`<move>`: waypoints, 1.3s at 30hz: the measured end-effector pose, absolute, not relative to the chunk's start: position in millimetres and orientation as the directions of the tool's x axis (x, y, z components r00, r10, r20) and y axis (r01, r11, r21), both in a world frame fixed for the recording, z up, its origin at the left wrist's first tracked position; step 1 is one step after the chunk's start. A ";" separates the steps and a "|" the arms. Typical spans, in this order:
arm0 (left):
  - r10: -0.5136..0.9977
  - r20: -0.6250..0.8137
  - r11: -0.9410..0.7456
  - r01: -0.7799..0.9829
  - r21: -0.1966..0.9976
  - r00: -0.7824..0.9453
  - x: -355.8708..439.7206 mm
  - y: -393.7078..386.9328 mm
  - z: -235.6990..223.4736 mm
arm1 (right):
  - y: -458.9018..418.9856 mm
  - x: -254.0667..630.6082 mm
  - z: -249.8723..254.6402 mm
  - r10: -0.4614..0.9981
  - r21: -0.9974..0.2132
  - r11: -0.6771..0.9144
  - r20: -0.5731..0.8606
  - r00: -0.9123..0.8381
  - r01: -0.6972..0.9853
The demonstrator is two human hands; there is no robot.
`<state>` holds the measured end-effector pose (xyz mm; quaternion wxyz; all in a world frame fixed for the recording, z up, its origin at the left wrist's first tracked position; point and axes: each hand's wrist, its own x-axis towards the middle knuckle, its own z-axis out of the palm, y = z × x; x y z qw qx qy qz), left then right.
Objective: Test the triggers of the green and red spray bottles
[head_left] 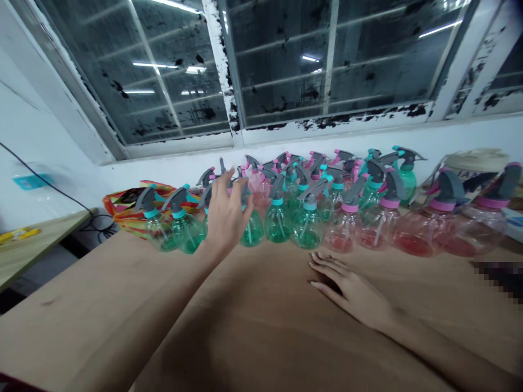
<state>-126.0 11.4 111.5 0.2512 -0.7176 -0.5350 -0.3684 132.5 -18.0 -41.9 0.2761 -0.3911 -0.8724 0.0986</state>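
Raised at the row of spray bottles, my left hand [226,212] has its fingers apart and pointing up. It covers part of a green spray bottle [251,228] with a grey trigger head; whether the fingertips touch that head I cannot tell. Another green bottle [190,231] stands just left of the hand. My right hand [353,291] lies open on the wooden table [261,337], palm down, holding nothing. Its fingertips are close in front of a green bottle [307,228] and a clear pink bottle [342,233]. The front bottles are upright, with coloured liquid low inside.
More spray bottles with pink or teal collars crowd behind the front row, against the wall. A colourful bag [122,209] lies at the left end, a whitish bag [474,160] at the back right. A side table [44,239] with a black cable stands left. Windows [286,60] rise behind.
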 end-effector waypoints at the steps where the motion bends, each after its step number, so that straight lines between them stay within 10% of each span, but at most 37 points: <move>1: 0.576 0.799 -0.362 0.930 0.059 0.173 -119.4 6.9 111.0 | -17.9 132.5 -42.2 0.734 -0.387 0.677 0.409 -0.542 0.626; 15: 0.801 0.598 -0.368 0.812 0.453 0.030 -88.4 66.3 78.1 | -17.3 131.7 -40.7 0.729 -0.358 0.683 0.397 -0.558 0.637; 39: 0.910 0.400 -0.276 0.875 0.399 0.104 -97.5 -44.9 90.7 | -15.6 131.4 -43.9 0.706 -0.350 0.705 0.424 -0.567 0.617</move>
